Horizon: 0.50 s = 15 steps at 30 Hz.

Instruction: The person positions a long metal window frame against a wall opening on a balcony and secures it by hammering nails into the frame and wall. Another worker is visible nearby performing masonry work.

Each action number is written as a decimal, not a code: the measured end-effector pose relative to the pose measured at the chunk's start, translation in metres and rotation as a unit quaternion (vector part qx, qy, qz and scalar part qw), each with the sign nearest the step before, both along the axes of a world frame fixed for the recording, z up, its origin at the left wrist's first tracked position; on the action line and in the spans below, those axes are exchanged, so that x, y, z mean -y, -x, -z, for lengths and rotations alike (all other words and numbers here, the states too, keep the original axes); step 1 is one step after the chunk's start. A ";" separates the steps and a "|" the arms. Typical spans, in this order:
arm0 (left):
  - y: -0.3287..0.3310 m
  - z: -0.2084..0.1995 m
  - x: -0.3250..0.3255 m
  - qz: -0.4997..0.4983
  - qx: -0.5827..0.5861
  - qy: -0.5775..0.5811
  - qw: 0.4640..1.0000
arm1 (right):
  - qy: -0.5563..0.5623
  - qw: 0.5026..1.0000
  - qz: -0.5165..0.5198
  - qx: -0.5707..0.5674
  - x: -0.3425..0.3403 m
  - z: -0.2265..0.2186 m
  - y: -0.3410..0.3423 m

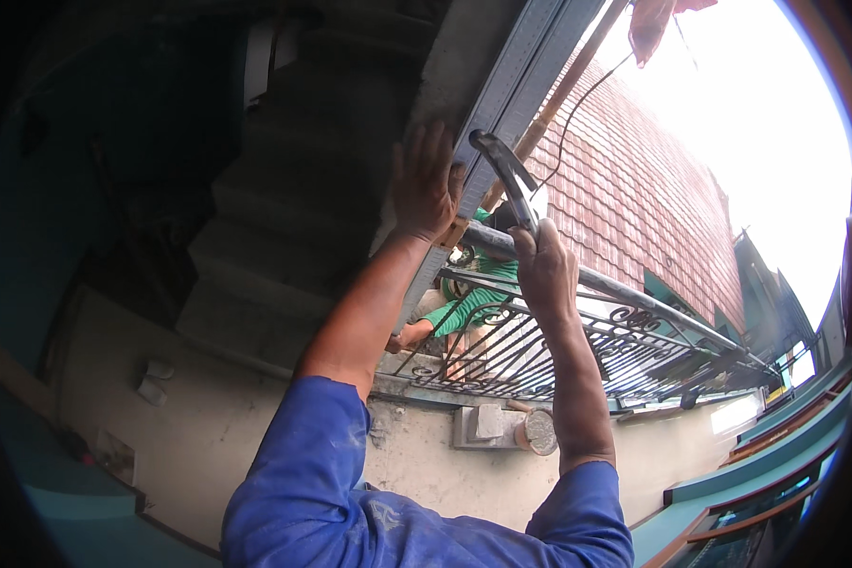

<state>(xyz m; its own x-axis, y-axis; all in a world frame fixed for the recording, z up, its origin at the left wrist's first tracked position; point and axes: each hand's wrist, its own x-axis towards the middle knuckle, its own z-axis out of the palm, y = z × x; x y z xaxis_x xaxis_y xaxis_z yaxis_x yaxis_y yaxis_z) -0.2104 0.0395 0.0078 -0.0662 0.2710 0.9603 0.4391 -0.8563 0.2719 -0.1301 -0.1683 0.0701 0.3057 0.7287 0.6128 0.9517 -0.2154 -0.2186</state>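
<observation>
My right hand [549, 270] is closed around a hammer [509, 168]; its dark head is raised beside an upright grey metal frame [506, 99]. From this angle I cannot tell whether the head touches the frame. My left hand [428, 185] lies against the edge of the wall and frame, fingers spread and thumb toward the metal. Just below that hand, a small brown piece, perhaps wood [453, 233], sits at the frame.
Beyond the frame runs a black scrollwork railing [539, 350] with a grey top rail. Behind it crouches a person in green [483, 308]. Pale blocks [485, 422] and a round bucket [538, 433] stand on the floor below. Dark concrete stairs [265, 237] rise at left.
</observation>
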 end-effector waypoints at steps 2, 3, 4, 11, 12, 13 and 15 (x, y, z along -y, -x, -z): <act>0.000 -0.002 -0.001 0.004 0.007 -0.012 1.000 | -0.050 0.997 -0.033 -0.055 0.003 -0.012 -0.005; 0.002 -0.003 -0.002 0.003 0.010 -0.017 1.000 | -0.119 0.987 -0.108 -0.030 0.009 -0.015 -0.003; 0.002 0.000 0.000 0.014 0.028 -0.044 0.999 | -0.128 0.981 -0.129 -0.068 0.018 -0.018 -0.001; 0.000 0.005 0.001 0.001 -0.002 -0.002 1.000 | -0.241 0.936 -0.250 -0.056 0.015 -0.002 0.027; -0.001 0.004 -0.001 -0.007 0.007 -0.012 1.000 | -0.119 0.987 -0.083 -0.065 0.006 -0.006 0.023; -0.001 0.002 -0.002 -0.008 0.031 -0.056 0.998 | -0.079 0.992 -0.077 -0.054 0.005 -0.009 0.021; -0.002 0.000 -0.006 -0.008 0.014 -0.028 0.999 | -0.067 0.995 -0.060 -0.051 0.006 -0.014 0.016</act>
<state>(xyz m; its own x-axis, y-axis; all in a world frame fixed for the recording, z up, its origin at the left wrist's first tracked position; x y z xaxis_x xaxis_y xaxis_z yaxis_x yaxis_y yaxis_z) -0.2085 0.0451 0.0076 -0.0966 0.2150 0.9718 0.4450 -0.8640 0.2354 -0.1460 -0.1745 0.0841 0.2865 0.6769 0.6780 0.9404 -0.0636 -0.3340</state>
